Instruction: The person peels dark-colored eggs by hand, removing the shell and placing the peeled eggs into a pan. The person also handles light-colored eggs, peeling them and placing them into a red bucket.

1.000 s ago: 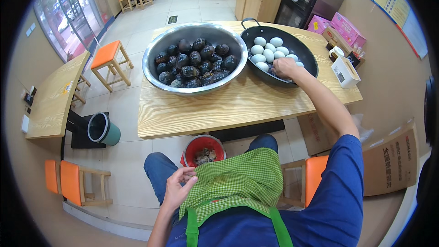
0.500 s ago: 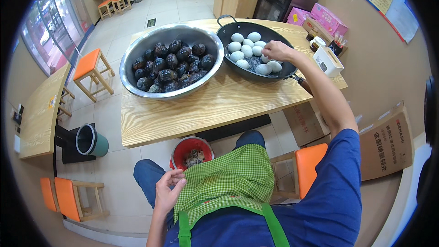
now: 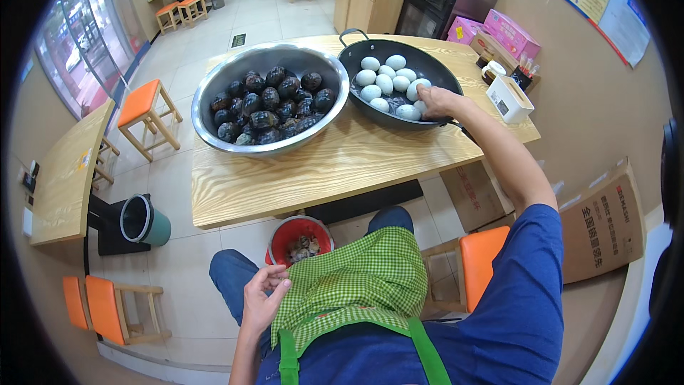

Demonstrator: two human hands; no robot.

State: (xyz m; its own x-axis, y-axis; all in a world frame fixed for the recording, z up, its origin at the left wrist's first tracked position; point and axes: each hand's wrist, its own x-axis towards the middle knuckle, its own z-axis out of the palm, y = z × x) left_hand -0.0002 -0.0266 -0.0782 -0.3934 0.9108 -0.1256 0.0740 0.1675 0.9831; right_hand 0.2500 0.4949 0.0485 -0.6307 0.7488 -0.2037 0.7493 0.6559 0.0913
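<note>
Lying clustered inside the black wok (image 3: 436, 71): pale blue-green eggs (image 3: 385, 84), about a dozen, smooth-shelled. Handling, as judged: light, rigid, brittle, prone to roll; best held around the broad middle with light fingertip pressure.

Right hand (image 3: 440, 103): inside the wok's near-right rim, fingers narrowed and pointing down against the eggs there; fingertips hidden, so cannot tell whether one is gripped.

Steel bowl (image 3: 212, 75): just left of the wok, filled with dark, glossy egg-shaped pieces (image 3: 271, 100).

Surface (image 3: 306, 171): pale wood grain, beneath the wok.

White dispenser box (image 3: 510, 100): right of the wok, apart from it.

Left hand (image 3: 262, 296): well nearer the wearer than the wok, beside the green checked apron (image 3: 356, 264); fingers loosely curled, thumb apart, apparently holding nothing.

Red bucket (image 3: 270, 248): lower than the wok, toward its near left, containing pale scraps (image 3: 305, 246).
</note>
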